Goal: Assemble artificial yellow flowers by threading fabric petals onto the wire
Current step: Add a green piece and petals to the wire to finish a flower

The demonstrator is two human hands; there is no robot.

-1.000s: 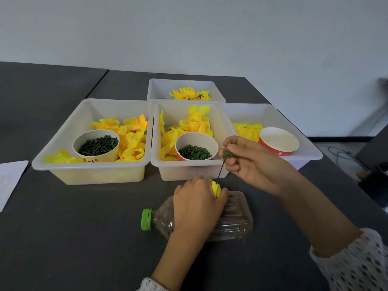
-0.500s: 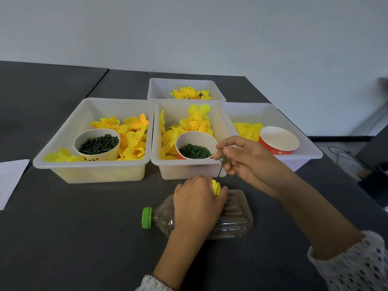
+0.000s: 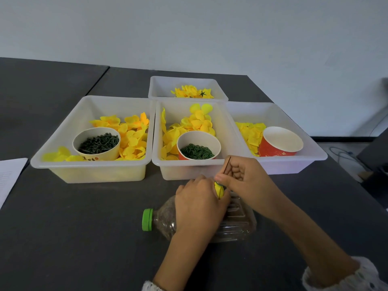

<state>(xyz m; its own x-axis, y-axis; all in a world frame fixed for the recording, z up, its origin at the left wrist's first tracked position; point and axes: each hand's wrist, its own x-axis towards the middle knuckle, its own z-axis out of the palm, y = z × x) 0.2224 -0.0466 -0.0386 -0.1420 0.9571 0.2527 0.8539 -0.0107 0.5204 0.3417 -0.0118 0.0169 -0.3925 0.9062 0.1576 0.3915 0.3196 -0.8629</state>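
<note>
Plain pale wall [image 3: 189, 28] behind dark grey tables [image 3: 63, 227] (two, pushed together); soft, even light

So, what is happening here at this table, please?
A person is making a yellow fabric flower. The left hand holds the yellow petals above a clear bottle lying on the table. The right hand pinches a thin wire at the petals. White bins behind hold more petals and cups of green parts.
</note>
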